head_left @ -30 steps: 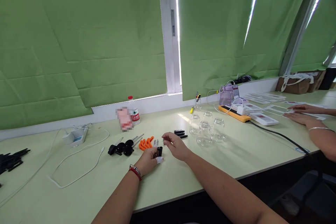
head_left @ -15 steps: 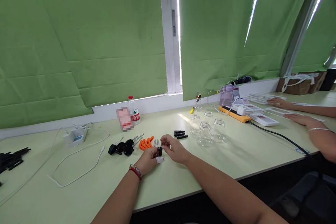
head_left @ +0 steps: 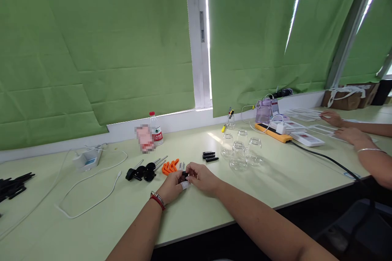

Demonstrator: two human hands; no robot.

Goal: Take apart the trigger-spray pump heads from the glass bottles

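My left hand (head_left: 172,186) is closed around a small black piece (head_left: 185,174), with a white wrap on one finger. The fingertips of my right hand (head_left: 202,178) pinch the same piece from the right. Fingers cover most of it, so its exact kind is hidden. Just behind the hands lie thin metal rods (head_left: 181,166) and several bright orange angled pieces (head_left: 170,167). To the left are several black round-headed parts with metal shafts (head_left: 149,174). A few short black bars with white print (head_left: 209,155) rest right of the hands.
Several clear glass jars (head_left: 238,157) stand to the right. Behind are an orange power strip (head_left: 272,131), a purple jug (head_left: 263,110) and a water bottle (head_left: 157,130). White cable (head_left: 114,189) and black strips (head_left: 15,185) lie left. A co-worker's hands (head_left: 352,135) handle white frames.
My right fingers have come down over the top of the black piece, which now shows less. The co-worker's hands have shifted slightly right.
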